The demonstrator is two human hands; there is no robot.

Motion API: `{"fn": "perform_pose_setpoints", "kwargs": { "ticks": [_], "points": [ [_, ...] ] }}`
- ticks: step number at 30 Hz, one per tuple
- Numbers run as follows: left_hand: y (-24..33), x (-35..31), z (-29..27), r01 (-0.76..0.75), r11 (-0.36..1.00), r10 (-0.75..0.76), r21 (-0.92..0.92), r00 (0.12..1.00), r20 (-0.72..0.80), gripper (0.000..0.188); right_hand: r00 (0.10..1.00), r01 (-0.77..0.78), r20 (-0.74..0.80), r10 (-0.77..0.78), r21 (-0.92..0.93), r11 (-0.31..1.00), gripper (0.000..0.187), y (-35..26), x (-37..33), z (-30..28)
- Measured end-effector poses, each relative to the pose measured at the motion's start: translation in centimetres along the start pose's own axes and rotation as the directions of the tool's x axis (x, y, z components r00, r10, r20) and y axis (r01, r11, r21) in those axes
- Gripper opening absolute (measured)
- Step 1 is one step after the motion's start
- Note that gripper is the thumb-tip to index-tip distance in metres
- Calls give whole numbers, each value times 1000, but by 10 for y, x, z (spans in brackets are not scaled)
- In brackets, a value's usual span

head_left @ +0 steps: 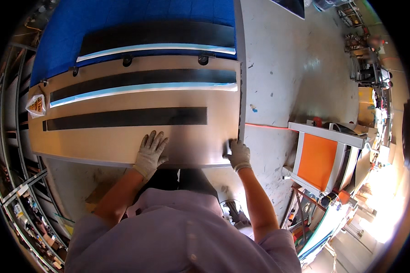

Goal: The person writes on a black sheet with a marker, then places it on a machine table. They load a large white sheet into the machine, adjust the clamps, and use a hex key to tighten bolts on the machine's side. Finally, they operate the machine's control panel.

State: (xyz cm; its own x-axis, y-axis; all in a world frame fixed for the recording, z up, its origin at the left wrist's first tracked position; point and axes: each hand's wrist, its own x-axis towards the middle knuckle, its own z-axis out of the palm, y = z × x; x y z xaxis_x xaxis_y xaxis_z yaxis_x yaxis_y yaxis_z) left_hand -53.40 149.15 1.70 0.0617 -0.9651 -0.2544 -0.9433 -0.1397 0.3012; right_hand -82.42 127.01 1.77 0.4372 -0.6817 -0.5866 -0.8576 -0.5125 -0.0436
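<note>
My left hand (153, 151), in a grey work glove, lies flat with fingers spread on the tan board (123, 143) near its front edge. At the board's front right corner, my gloved right hand (238, 154) is closed round a small dark object (226, 148); most of it is hidden, so its kind cannot be made out. Beyond my left hand lies a plain black strip (127, 119). Farther back is a longer black strip (146, 82) with a blue and white band along its near edge.
Several black clamps (127, 60) line the board's far edge. Behind them another black strip (159, 36) lies on blue cloth (64, 45). A clear bag (35, 107) sits at the left. A frame with an orange panel (317, 161) stands right; metal shelving (20, 159) runs left.
</note>
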Motion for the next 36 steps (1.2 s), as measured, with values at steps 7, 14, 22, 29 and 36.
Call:
{"fn": "perform_pose_setpoints", "kwargs": {
  "ticks": [7,14,22,29,36],
  "points": [
    [44,29,21,-39,998,41,41,998,-52,68,985,-52,152,78,-168,984,40,-20,15,-31],
    [120,72,22,-44,999,45,19,997,-69,69,977,44,212,-8,-169,985,28,0,39,-5],
    [216,131,39,236,971,-224,39,955,-192,63,840,538,1,-543,140,832,30,82,20,-65],
    [247,153,60,529,849,-518,-11,827,-217,65,967,225,-148,-207,120,967,16,379,73,-31],
    [267,176,59,631,765,-638,-128,716,-283,66,894,59,-428,130,401,914,11,560,111,-24]
  ]
}}
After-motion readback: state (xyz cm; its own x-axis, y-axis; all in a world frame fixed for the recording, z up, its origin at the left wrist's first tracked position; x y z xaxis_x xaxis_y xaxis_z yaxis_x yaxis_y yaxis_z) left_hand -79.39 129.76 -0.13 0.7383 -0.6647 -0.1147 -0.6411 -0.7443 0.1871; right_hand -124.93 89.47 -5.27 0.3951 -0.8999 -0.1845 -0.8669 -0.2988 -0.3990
